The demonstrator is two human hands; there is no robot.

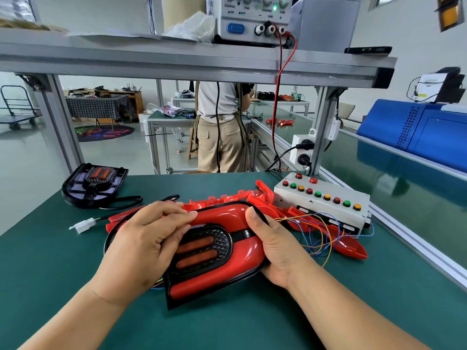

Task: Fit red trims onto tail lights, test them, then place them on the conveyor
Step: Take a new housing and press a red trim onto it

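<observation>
A tail light (202, 251) with a black base and two orange lamp bars lies on the green table in front of me, a glossy red trim (222, 218) seated around it. My left hand (149, 238) presses on the trim's upper left part, fingers flat on it. My right hand (273, 246) grips the right end of the tail light, thumb on top. A second tail light (93, 185) without red trim sits at the far left of the table. Loose red trims (316, 223) are piled behind the held one.
A white test box (326, 200) with red, green and yellow buttons stands at the right, coloured wires (316, 238) trailing from it. A white connector (83, 224) lies at the left. The green conveyor (391, 178) runs along the right. A person stands beyond the table.
</observation>
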